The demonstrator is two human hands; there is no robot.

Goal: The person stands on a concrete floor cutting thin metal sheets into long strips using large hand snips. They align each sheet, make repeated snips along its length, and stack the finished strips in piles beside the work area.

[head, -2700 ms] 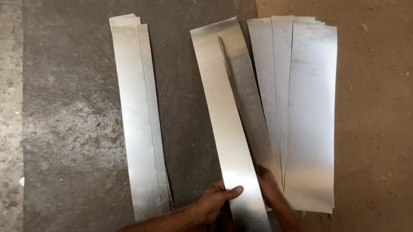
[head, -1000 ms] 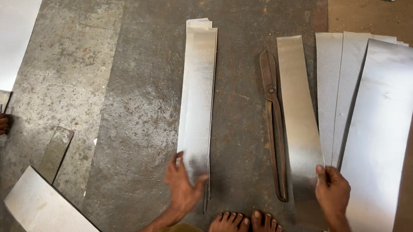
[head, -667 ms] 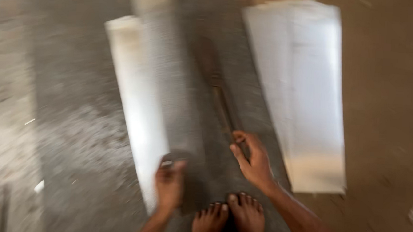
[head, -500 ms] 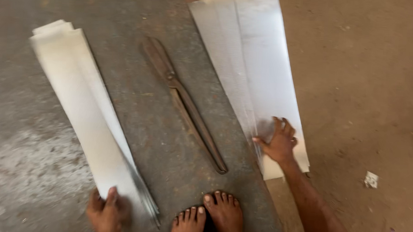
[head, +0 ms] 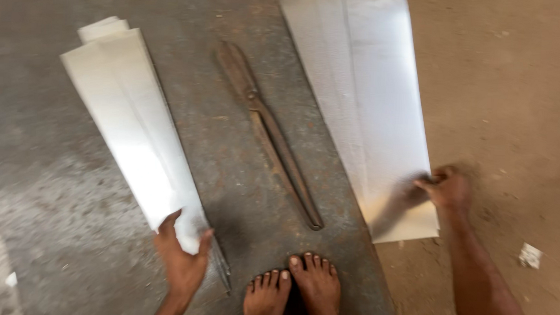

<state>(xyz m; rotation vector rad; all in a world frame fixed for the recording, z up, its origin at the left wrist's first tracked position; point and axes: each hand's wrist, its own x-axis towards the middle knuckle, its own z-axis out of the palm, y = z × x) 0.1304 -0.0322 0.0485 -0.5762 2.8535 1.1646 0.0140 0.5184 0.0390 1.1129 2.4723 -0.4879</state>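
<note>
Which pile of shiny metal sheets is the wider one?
The pile of sheets on the right, held by the right hand, is the wider one. The pile on the left, under the left hand, is narrower; rusty shears lie between the two.

No packages, labels, signs or screens show here. The nearest thing to one is a small white scrap point(head: 530, 255) lying on the brown floor at the right, well apart from everything else; it may be a torn bit of paper, but the view is too blurred to tell whether it carries any print. A second pale fleck point(head: 10, 279) lies on the grey floor at the lower left.
</note>
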